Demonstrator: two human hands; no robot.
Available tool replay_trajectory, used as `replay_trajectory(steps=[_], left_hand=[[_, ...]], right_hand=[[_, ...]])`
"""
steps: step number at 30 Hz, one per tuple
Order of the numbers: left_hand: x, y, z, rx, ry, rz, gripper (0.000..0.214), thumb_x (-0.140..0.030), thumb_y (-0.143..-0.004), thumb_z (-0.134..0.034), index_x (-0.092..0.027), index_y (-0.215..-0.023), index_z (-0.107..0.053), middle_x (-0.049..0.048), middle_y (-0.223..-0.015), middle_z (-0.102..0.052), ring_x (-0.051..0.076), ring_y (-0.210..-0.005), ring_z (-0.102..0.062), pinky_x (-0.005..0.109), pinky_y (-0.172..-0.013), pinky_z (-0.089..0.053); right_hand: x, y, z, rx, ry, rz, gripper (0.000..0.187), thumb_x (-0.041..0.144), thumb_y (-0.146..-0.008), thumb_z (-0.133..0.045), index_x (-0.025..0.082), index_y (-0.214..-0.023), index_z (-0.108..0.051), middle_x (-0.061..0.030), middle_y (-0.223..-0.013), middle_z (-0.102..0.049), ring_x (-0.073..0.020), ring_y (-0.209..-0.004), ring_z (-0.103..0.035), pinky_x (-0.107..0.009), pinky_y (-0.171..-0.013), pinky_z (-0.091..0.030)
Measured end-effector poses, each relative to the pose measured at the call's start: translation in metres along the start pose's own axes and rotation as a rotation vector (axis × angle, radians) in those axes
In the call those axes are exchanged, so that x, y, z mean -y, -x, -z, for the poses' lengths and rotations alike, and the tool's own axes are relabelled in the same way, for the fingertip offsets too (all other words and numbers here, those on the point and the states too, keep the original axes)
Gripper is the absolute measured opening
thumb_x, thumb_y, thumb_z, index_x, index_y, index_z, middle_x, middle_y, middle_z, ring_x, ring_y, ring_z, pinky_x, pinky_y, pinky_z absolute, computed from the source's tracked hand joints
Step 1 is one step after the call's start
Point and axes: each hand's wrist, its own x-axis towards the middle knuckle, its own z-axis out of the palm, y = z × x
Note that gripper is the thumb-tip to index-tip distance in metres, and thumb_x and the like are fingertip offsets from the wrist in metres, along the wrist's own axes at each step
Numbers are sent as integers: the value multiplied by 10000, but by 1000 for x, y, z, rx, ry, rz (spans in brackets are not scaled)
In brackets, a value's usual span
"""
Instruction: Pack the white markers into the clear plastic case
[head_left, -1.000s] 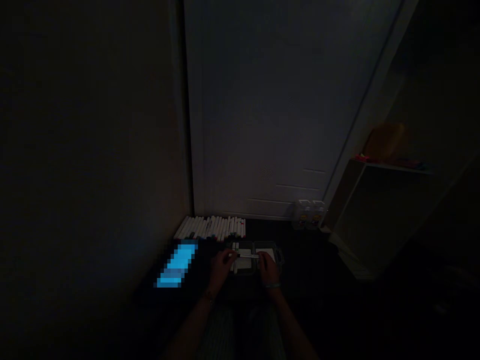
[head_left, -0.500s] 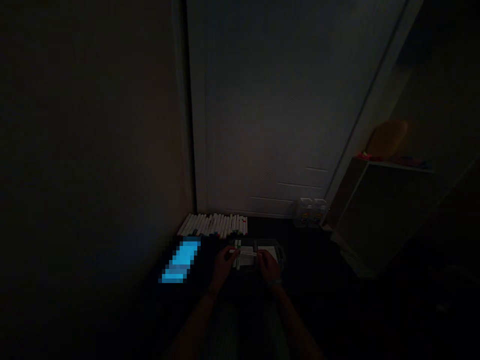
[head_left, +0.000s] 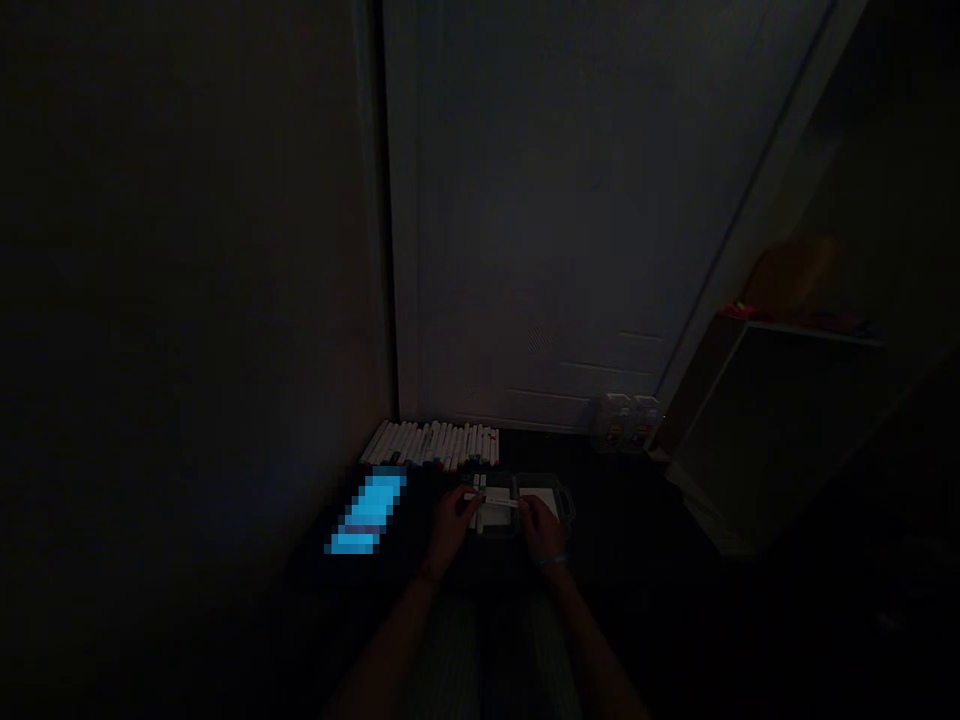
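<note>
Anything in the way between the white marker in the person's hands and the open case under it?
Nothing visible. The white marker, held between the left hand and right hand, sits right over the open case, with no other object between them. The light is dim, so small items could go unseen.

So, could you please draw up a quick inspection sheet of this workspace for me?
Surface: dark floor or mat; too dim to tell which.
Job's things: white marker held over an open grey case; row of white markers lying side by side beyond it.
Clutter: glowing blue screen, blurred out, beside the left hand.
Hands: left hand and right hand both hold the white marker, one at each end.
Cables: nothing seen.
Surroundings: white door, two clear containers, low cabinet.
</note>
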Motion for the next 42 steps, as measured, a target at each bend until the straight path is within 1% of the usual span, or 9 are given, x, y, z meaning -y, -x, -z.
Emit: replay_trajectory(steps=[3, 8, 14, 20, 26, 31, 34, 42], left_hand=[[1, 0, -1, -6, -26, 1, 336, -484, -739, -517, -193, -852, -640, 37, -826, -665, 179, -765, -607, 282, -703, -461], [1, 0, 0, -11, -81, -50, 318, -466, -761, -500, -208, -870, -649, 41, -861, -665, 184, -808, -612, 282, -729, -457], [1, 1, 0, 5, -134, -74, 327, -462, -787, -465, -206, -863, -653, 41, -841, -664, 181, -794, -615, 283, -732, -455], [-1, 2, 1, 11, -172, -83, 348, -459, -806, -433, -202, -849, -664, 43, -837, -669, 184, -799, -609, 284, -727, -447], [0, 1, -2, 15, -204, -91, 338, -438, -810, -438, -197, -879, -665, 60, -901, -675, 205, -868, -597, 311, -785, -434], [1, -1, -4, 37, -219, -112, 334, -416, -830, -411, -201, -896, -657, 59, -881, -670, 196, -848, -596, 310, -788, -433], [2, -1, -4, 30, -231, -121, 337, -407, -840, -395, -200, -919, -648, 64, -899, -664, 202, -862, -590, 322, -800, -426], [3, 0, -4, 32, -248, -135, 351, -373, -867, -339, -191, -883, -639, 64, -868, -658, 190, -844, -593, 310, -790, -425]], right_hand=[[0, 0, 0, 3, 11, 11, 317, 369, -919, -313, 216, -983, -583, -37, -952, -637, -162, -871, -589, -248, -758, -418], [1, -2, 1, 14, 36, 3, 324, 371, -923, -298, 217, -954, -580, -42, -939, -638, -166, -864, -589, -245, -739, -415], [-4, -3, -2, 13, 78, -1, 344, 376, -927, -278, 209, -881, -574, -43, -858, -639, -160, -788, -590, -232, -687, -406], [-7, -2, -5, -16, 142, 9, 369, 374, -933, -259, 202, -841, -572, -49, -820, -633, -157, -767, -585, -232, -691, -398], [-8, -3, -6, -35, 86, 19, 368, 386, -929, -273, 196, -891, -586, -62, -868, -634, -165, -800, -581, -250, -720, -412], [-9, -4, -7, -53, 73, 30, 381, 394, -927, -272, 186, -890, -589, -71, -861, -629, -170, -806, -571, -273, -743, -420], [-9, -4, -7, -55, 62, 39, 379, 396, -926, -277, 184, -890, -589, -74, -865, -626, -172, -811, -572, -275, -748, -421], [-5, -4, -5, -56, -28, 10, 342, 369, -918, -312, 184, -909, -600, -71, -907, -638, -172, -837, -586, -266, -749, -429]])
